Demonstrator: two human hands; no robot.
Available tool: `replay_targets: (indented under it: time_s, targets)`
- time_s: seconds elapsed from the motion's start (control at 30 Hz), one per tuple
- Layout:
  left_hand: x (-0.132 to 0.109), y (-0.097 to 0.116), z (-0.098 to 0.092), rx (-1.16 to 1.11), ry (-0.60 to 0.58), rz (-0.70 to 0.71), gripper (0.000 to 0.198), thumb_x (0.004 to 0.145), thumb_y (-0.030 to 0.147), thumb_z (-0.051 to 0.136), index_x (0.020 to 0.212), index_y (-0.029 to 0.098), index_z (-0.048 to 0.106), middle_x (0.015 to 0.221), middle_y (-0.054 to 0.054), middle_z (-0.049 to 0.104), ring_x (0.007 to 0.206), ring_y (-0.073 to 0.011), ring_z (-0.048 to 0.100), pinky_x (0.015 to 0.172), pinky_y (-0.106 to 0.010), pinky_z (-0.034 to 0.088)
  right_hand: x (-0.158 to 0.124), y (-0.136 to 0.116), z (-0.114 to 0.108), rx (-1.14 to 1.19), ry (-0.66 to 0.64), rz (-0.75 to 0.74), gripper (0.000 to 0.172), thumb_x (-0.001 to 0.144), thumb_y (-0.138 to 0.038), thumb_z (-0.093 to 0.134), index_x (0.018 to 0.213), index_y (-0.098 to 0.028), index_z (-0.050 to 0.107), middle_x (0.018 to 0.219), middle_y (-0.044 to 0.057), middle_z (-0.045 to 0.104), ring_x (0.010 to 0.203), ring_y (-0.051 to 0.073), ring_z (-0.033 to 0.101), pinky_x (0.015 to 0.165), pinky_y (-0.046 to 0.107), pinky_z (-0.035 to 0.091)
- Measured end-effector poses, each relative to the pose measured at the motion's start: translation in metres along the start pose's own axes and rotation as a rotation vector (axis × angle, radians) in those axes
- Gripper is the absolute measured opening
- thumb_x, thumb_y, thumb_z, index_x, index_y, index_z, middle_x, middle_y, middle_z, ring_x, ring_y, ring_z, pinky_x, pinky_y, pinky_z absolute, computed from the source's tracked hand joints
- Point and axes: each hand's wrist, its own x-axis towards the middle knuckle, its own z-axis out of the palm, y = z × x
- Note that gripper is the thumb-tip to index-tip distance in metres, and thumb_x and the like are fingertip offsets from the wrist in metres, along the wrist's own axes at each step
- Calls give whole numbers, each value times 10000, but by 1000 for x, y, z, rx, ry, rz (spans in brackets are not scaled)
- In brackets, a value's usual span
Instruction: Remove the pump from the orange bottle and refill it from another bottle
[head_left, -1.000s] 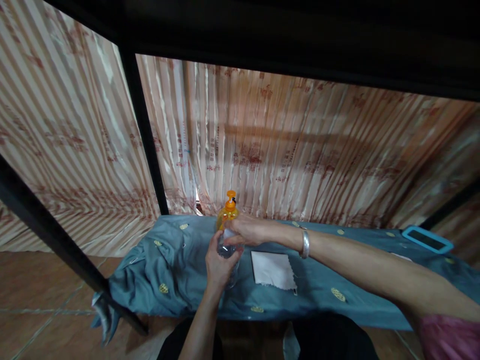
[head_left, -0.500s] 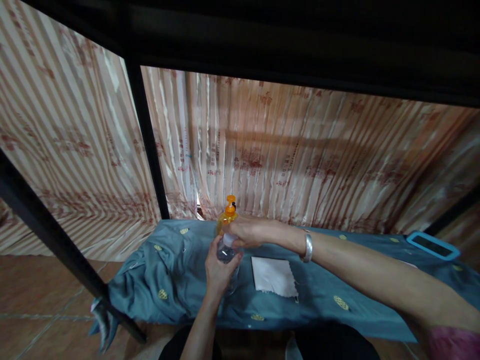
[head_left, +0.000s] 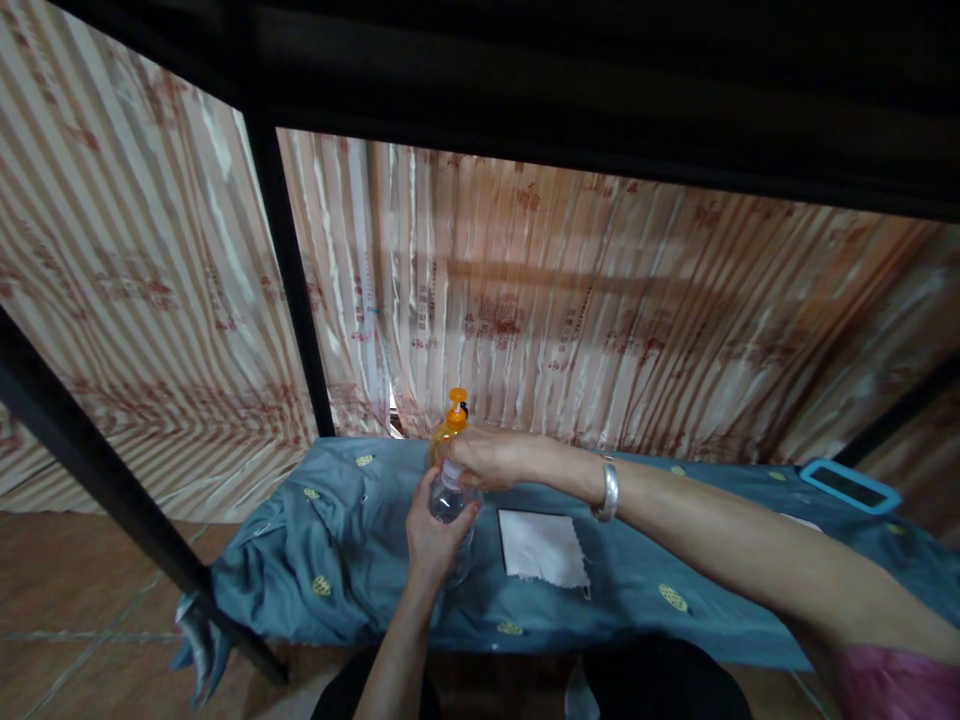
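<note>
The left forearm is rising from 6 o'clock at the lower edge of the view. The left hand (head_left: pixel 431 535) is wrapping its fingers and thumb closed around the body of a clear plastic bottle (head_left: pixel 451 505). The bottle is standing upright near the front middle of the bench (head_left: pixel 675 630), which is carrying a blue-grey sheet (head_left: pixel 337 560) with small yellow motifs. The sheet is bunching and hanging off the bench end at 9 o'clock.

At 3 o'clock from the bottle, just beside it but not touching, a white cloth (head_left: pixel 541 548) is lying flat on the sheet.

The right arm is reaching in from 4 o'clock, showing a pink sleeve (head_left: pixel 892 680) at the corner of the view and a silver bangle (head_left: pixel 606 490) at the wrist. The right hand (head_left: pixel 487 458) is sitting on top of the bottle, palm down, with its fingers curling closed over the white cap (head_left: pixel 452 473). The hand is covering most of the cap, so it cannot be told whether the cap is seated or loose.

At 12 o'clock from the bottle, directly behind the right hand, an orange pump dispenser (head_left: pixel 452 420) is standing upright at the rear edge of the bench.

Well apart at 3 o'clock, a blue-framed tablet (head_left: pixel 850 485) is lying on the far right end of the bench.

Behind the bench, a striped curtain (head_left: pixel 600 330) is hanging across the view. A black post (head_left: pixel 289 280) is standing in front of the curtain at 11 o'clock.
</note>
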Motion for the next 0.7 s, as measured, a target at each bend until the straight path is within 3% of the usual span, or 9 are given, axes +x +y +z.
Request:
replay_targets:
  time_s: [0.13,0.2,0.27,0.33,0.47,0.53,0.6,0.7]
  targets:
    - [0,2,-1,16,-41,28,559,581,341,732,1094,219,543,1025,-39,644,944,-229,611,849,-357,492,-18,5,-5,195,106,40,236,768,-230,581,967,-106,613,881,107,671,779,201,590,643,294,384]
    - [0,2,-1,38,-51,41,552,602,354,723,1104,226,532,1030,-35,641,951,-227,609,862,-356,483,-38,13,10,354,238,152,324,799,-378,565,1006,-130,587,903,72,645,790,176,566,664,277,377]
    - [0,1,-2,60,-61,41,564,615,365,720,1123,231,517,1037,-34,638,950,-225,609,849,-345,489,-64,23,45,515,346,322,355,811,-487,512,936,-162,586,783,6,602,699,136,540,620,263,375]
    - [0,0,-2,75,-68,37,567,624,370,715,1135,234,508,1050,-33,633,948,-222,610,833,-334,496,-96,35,98,672,402,495,365,807,-523,496,846,-171,583,631,-44,518,583,110,493,544,253,363]
    - [0,0,-3,104,-72,53,574,633,376,709,1148,227,504,1076,-42,626,975,-227,599,852,-339,481,-166,56,220,895,486,837,170,818,-325,546,794,-157,555,641,-47,542,583,106,542,590,279,444]
    - [0,2,-3,122,-66,65,574,639,377,701,1155,223,501,1097,-48,618,999,-231,588,870,-347,470,-195,63,264,928,536,1004,135,800,-278,581,844,-153,555,697,-34,585,650,120,586,660,308,478]
    - [1,3,-4,136,-63,64,583,645,382,694,1169,224,490,1119,-50,608,1011,-231,582,875,-348,466,-216,70,290,904,557,1158,195,777,-292,619,892,-144,566,723,-25,604,680,133,600,685,328,487]
    - [0,2,-5,154,-64,57,589,642,382,695,1171,231,483,1120,-40,605,1004,-225,584,869,-338,468,-233,77,301,819,559,1282,263,776,-345,619,944,-147,578,766,-9,621,713,147,602,700,343,487]
